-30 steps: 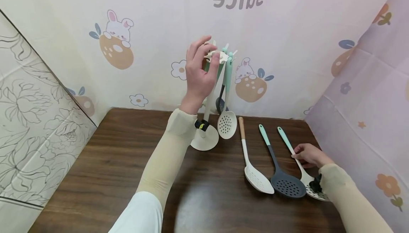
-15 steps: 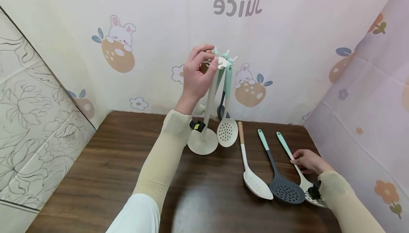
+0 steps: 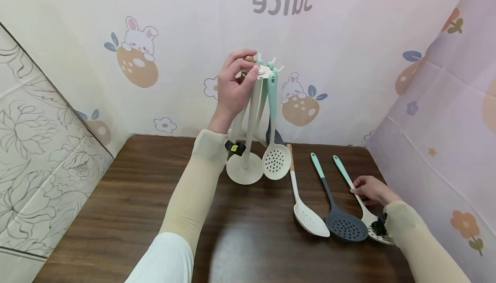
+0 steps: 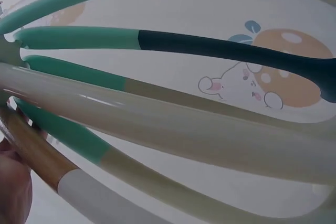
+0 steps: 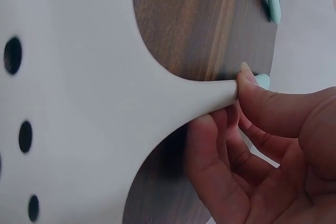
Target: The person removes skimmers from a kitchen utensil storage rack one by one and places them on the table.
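Note:
In the head view my left hand holds the top of a cream utensil rack, thumb on its hub and fingers curled over the edge. A wooden handle hangs beside that hand in the left wrist view, among several mint-handled utensils. At the rack's front hangs a cream slotted spoon, partly covering a dark utensil. On the right, my right hand pinches the cream shaft of a mint-handled skimmer between thumb and fingers. My sleeve and wrist camera hide part of its perforated head.
Left of that skimmer lies a dark grey skimmer with a mint handle. Beside it is a white slotted turner with a wooden handle. The brown wooden table meets a printed curtain at the back and right.
The rack's top has turned slightly under my left hand; the slotted spoon has come forward, covering more of the dark utensil. My right hand stays on the skimmer's shaft. The head view shifts a little.

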Available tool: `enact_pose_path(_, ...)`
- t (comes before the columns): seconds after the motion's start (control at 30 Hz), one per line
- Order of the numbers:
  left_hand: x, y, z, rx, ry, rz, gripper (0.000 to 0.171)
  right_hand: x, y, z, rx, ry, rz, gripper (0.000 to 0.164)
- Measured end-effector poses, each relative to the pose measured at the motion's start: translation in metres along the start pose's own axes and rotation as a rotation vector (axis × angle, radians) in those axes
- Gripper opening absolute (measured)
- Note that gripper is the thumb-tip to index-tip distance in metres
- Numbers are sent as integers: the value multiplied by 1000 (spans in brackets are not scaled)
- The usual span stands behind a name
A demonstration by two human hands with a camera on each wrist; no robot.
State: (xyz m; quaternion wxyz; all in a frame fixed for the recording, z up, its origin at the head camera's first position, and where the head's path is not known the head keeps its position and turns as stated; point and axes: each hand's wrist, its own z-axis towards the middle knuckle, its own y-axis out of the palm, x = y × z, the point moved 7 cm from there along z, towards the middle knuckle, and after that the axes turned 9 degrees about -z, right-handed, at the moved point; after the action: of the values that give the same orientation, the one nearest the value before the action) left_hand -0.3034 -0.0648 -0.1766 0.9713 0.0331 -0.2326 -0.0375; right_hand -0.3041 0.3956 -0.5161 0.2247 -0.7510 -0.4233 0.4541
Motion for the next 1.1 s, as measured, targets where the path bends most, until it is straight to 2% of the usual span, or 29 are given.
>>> enact_pose_path(0.33,-13,-7,4,-32,-35,-139,13,-5,-1,1,1,9,-4,26)
enact_pose_path(0.6,-21,-10,6,-30,-117,-184,21,0,-1,1,-3,5,0,27)
enact_pose_path(0.8,-49,-14,8,-26,-140,-264,25,2,-1,-1,-6,4,16,28)
enact_pose_path(0.9,-63,-16,9,-16,-143,-332,27,3,-1,-1,-6,7,23,28)
enact_pose_path(1.1,-72,-16,11,-13,-138,-428,30,3,0,0,1,26,20,31)
